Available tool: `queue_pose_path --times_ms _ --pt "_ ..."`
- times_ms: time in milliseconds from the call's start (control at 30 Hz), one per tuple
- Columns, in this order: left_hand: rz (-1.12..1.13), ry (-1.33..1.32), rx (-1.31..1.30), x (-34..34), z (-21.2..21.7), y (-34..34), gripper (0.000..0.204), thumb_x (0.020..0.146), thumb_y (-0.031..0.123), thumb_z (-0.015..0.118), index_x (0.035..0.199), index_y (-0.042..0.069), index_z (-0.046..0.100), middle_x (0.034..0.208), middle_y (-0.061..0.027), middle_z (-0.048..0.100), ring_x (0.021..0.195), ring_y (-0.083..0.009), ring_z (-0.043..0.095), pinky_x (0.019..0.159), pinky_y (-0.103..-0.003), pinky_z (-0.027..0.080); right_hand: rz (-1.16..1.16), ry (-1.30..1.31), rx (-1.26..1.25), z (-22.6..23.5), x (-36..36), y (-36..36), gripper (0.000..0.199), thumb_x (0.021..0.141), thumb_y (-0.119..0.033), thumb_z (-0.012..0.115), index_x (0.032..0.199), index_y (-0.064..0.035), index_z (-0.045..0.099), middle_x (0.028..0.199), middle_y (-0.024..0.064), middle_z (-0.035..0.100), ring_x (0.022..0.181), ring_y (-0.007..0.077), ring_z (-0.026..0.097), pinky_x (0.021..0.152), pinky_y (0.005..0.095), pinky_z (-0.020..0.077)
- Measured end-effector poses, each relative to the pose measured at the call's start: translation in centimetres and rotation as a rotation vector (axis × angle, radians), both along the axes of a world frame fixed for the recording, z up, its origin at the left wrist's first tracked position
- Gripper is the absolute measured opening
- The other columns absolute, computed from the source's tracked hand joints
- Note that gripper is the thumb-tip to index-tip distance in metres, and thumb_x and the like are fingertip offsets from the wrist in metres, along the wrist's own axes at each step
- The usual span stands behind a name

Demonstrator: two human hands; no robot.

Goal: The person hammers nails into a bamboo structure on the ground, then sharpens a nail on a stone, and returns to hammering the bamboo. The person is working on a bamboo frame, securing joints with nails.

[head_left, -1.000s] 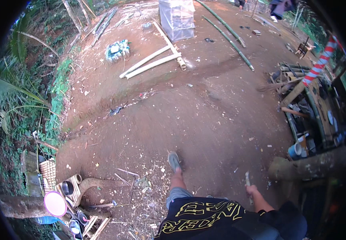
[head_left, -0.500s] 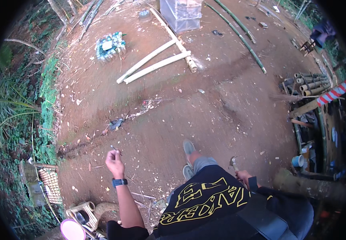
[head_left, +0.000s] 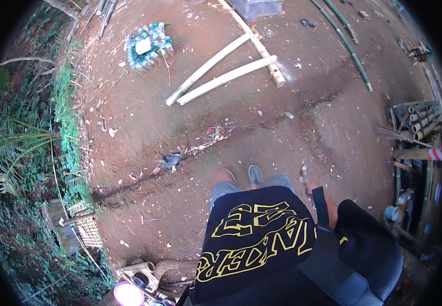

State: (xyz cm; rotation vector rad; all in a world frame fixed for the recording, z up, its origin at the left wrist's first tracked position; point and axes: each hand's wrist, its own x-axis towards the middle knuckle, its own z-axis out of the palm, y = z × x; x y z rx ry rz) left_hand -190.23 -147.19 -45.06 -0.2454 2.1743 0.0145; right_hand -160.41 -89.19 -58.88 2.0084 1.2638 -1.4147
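Observation:
My right hand (head_left: 311, 189) hangs beside my right leg, its fingers closed around what looks like a hammer (head_left: 303, 172). The tool's metal head points forward, away from my body. A dark strap partly covers the wrist. My left hand is out of the picture. On the ground ahead lie two pale peeled bamboo poles (head_left: 208, 70), their far ends resting on or against a longer, thicker pole (head_left: 254, 41). Neither hand touches them.
A cluster of plastic bottles (head_left: 148, 47) stands at the far left. Green bamboo poles (head_left: 351, 56) lie at the far right. Cut bamboo (head_left: 425, 122) is stacked at the right edge, near a blue bucket (head_left: 392, 213). A dark plastic scrap (head_left: 171, 161) lies ahead. Plants border the left.
My left hand, which held a small thin object, has dropped out of view. I have stepped forward, and the poles and bottles sit further right in the picture. The right hand keeps its hold.

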Motion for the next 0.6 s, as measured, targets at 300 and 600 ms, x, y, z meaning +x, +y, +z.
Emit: queue_pose_path --times_ms 300,600 --pt "-0.464 0.05 -0.033 -26.6 -4.3 18.9 0.028 0.092 0.032 0.052 0.107 0.016 0.069 0.104 -0.0086 0.069 0.094 -0.0274 0.067 0.073 -0.041 0.055 -0.148 -0.042 0.165 9.5 -21.8 8.4 0.043 0.09 -0.042 0.062 0.072 -0.0028 0.057 0.055 0.0067 0.052 0.041 0.0185 0.049 0.039 0.0362 0.0384" --pt "0.248 0.536 1.132 -65.1 2.2 61.1 0.01 0.084 0.006 0.071 0.079 0.005 0.063 0.065 0.0008 0.058 0.054 -0.0085 0.047 0.048 -0.025 0.038 -0.106 -0.115 -0.07 1.5 -27.1 10.0 0.044 0.089 -0.04 0.06 0.072 0.0011 0.063 0.06 0.0125 0.059 0.05 0.022 0.058 0.046 0.0413 0.0422"
